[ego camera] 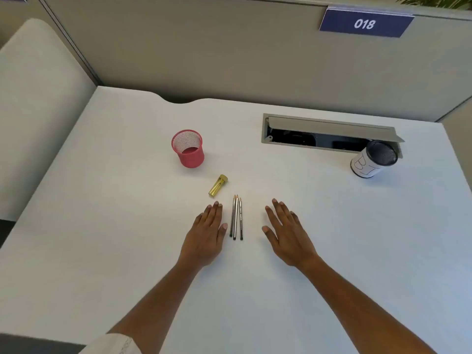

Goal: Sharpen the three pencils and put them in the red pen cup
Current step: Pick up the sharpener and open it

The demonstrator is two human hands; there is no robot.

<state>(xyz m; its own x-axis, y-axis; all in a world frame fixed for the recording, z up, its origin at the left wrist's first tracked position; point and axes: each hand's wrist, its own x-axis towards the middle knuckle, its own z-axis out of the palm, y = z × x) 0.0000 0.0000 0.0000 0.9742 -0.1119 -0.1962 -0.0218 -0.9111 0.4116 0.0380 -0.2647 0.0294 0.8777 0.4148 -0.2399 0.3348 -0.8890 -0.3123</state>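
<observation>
Three grey pencils [236, 217] lie side by side on the white desk [102, 226], tips pointing away from me. My left hand [207, 235] rests flat just left of them, fingers straight, holding nothing. To their right my right hand [286, 235] lies flat too, with a wider gap to the pencils. A small yellow sharpener [218, 186] lies on its side a little beyond my left fingertips. The red mesh pen cup [188, 148] stands upright farther back on the left, and nothing shows inside it.
A black mesh cup with a white paper label [373, 159] stands at the back right. Behind it is an open cable hatch [329, 132] set in the desk. Grey partition walls close off the back, with a blue sign "018" [364, 23].
</observation>
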